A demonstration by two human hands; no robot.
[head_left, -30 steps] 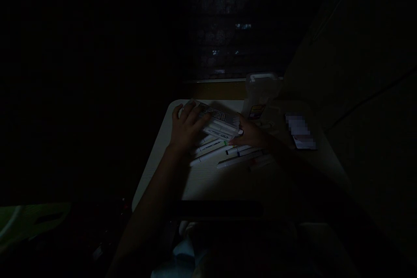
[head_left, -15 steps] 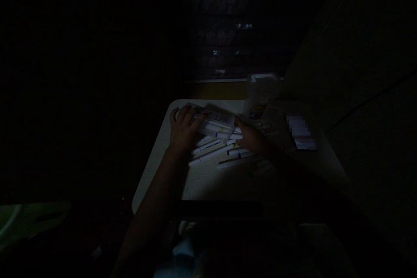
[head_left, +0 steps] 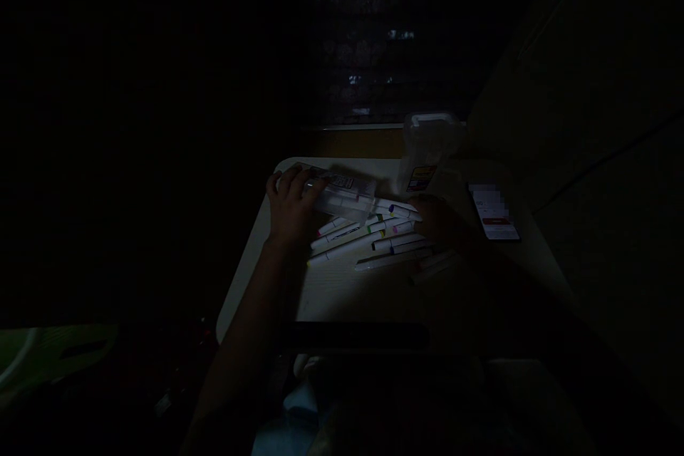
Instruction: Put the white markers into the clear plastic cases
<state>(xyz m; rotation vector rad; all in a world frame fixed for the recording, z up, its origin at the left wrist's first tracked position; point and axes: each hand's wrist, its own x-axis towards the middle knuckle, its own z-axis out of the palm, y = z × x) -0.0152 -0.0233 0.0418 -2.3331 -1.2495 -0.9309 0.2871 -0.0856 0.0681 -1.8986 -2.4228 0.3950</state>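
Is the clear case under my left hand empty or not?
Not empty: white markers show through the clear case, and some poke out of its end by the right hand.

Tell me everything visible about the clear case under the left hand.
The clear case looks like thin, see-through plastic, long and boxy, with dark print on its upper face. It lies on its side, its open end facing right. White markers show inside and stick out of that end. The fingers of the left hand grip its left part. It is over the far part of the table; whether it rests flat is too dark to tell.
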